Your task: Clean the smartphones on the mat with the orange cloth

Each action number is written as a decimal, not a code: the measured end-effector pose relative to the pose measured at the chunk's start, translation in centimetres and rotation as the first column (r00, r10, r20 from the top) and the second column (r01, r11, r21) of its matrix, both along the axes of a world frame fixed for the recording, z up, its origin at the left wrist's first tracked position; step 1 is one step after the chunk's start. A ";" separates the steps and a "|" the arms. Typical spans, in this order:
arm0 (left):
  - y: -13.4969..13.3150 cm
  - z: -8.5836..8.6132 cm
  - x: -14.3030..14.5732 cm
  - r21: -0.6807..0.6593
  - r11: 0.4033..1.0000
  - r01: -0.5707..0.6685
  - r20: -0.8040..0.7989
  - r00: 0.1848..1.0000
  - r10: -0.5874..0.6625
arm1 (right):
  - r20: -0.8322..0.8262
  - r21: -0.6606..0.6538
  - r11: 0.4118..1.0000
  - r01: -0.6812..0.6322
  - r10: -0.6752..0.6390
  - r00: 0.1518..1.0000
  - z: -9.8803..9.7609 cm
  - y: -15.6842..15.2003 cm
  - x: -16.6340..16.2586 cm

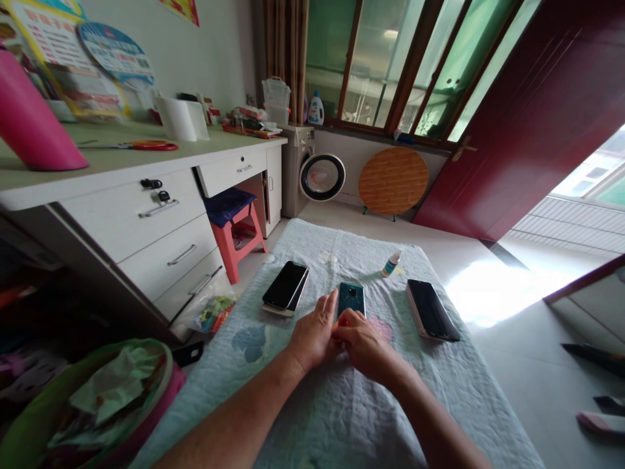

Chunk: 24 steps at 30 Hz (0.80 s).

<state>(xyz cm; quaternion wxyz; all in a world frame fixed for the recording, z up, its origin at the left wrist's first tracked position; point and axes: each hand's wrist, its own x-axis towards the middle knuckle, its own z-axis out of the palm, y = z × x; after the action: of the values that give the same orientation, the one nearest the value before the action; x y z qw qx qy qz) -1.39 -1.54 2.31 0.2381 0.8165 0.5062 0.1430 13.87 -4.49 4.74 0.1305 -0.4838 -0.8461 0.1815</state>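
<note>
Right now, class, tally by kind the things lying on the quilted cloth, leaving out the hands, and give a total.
Black-screened phones: 2, the left phone and the right phone
Teal phone, at the fingertips of the left hand and right hand: 1
Small bottle: 1
Total: 4, all on the cloth

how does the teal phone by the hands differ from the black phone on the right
The teal phone shows a coloured back with a camera spot; the black phone shows a dark, glossy face. The teal phone looks smaller and lies straight ahead; the black phone looks longer and lies angled. Both hands, left and right, touch the teal phone's near end; the black phone lies untouched. Both rest flat on the quilt.
</note>
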 end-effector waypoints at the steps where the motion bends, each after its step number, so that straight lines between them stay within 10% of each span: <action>1: 0.0 0.1 0.0 -0.004 1.000 0.001 -0.004 1.000 -0.001 | -0.023 -0.002 1.000 -0.001 0.001 1.000 0.0 0.0 0.2; 10: 0.0 0.6 -0.4 0.002 0.993 0.121 0.041 0.992 -0.121 | -0.032 0.178 0.932 0.317 -0.317 0.948 -0.6 1.9 2.9; 18: 0.0 0.5 -0.6 -0.003 0.993 0.116 0.036 0.993 -0.116 | -0.036 0.097 0.984 0.153 -0.150 0.988 -1.1 1.3 2.1; 24: 0.1 0.4 -0.4 0.025 0.991 0.130 0.066 0.989 -0.132 | 0.042 0.209 0.936 0.285 -0.300 0.953 -1.4 2.8 2.9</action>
<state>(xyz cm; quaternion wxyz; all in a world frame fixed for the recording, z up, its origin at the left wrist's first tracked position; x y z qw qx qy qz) -1.83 -1.46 2.75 0.2556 0.8451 0.4416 0.1597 16.76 -1.69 3.32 0.1731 -0.5949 -0.7829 0.0563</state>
